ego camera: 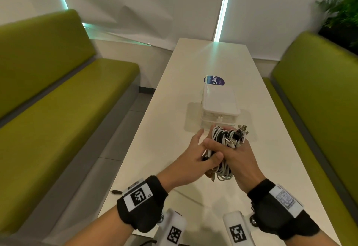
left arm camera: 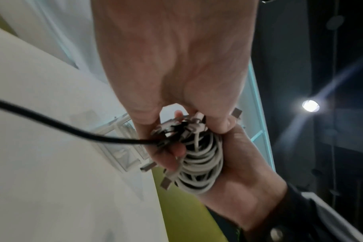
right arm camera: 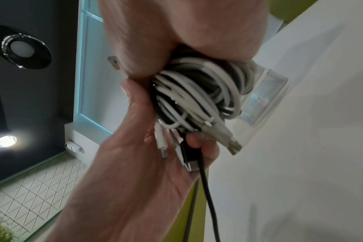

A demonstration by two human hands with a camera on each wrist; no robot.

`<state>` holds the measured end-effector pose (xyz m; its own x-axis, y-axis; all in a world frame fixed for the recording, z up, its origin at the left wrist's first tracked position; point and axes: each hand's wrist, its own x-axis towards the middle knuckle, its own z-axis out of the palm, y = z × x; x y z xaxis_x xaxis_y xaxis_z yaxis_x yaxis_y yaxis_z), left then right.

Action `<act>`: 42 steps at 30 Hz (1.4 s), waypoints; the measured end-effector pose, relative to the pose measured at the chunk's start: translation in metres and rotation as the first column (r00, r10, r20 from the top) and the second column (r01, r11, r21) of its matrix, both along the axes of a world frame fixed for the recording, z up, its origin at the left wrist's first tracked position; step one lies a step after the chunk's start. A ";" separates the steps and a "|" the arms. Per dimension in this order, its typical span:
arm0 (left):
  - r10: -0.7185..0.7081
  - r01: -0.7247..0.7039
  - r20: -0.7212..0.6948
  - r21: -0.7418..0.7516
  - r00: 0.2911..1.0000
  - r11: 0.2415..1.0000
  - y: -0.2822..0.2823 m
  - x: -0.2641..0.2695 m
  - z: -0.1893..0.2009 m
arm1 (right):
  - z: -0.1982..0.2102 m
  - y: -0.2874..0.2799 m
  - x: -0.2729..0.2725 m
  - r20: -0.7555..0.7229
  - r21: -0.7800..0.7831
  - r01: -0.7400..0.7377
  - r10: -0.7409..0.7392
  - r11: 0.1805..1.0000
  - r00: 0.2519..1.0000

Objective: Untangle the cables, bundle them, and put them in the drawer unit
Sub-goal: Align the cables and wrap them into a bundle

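Note:
A coil of white and black cables hangs just above the white table, right in front of the white plastic drawer unit. My right hand grips the coil with its fingers wrapped round it. My left hand meets it from the left and pinches the connector ends of the bundle. One black cable trails loose out of the bundle towards the near table edge. The drawer unit looks closed in the head view.
Green benches flank the long table. A round blue sticker lies behind the drawer unit. A small dark plug rests at the table's near left edge. A plant stands at the far right.

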<state>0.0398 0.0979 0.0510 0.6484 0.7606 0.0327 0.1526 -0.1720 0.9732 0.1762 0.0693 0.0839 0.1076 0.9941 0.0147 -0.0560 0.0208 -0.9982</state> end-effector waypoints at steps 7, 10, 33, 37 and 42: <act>-0.197 0.193 -0.076 -0.055 0.977 0.980 0.005 -0.010 -0.002 | -0.009 -0.002 -0.001 -0.052 -0.045 -0.030 0.027 0.999 0.998; -0.162 0.174 -0.171 0.057 0.972 0.983 0.010 -0.015 -0.004 | -0.008 0.001 0.002 -0.024 -0.027 -0.050 0.049 0.998 0.999; -0.031 0.050 -0.464 0.029 0.885 0.998 0.008 -0.116 -0.026 | 0.015 0.001 0.022 0.153 -0.012 -0.195 0.194 0.981 0.969; 0.043 0.021 -0.341 0.182 0.939 0.983 0.010 -0.096 -0.001 | 0.007 0.001 0.006 0.306 -0.009 -0.264 0.254 0.964 0.917; 0.083 -0.039 -0.220 0.198 0.972 0.979 0.010 -0.061 0.017 | 0.001 0.001 -0.009 0.348 0.014 -0.325 0.300 0.946 0.888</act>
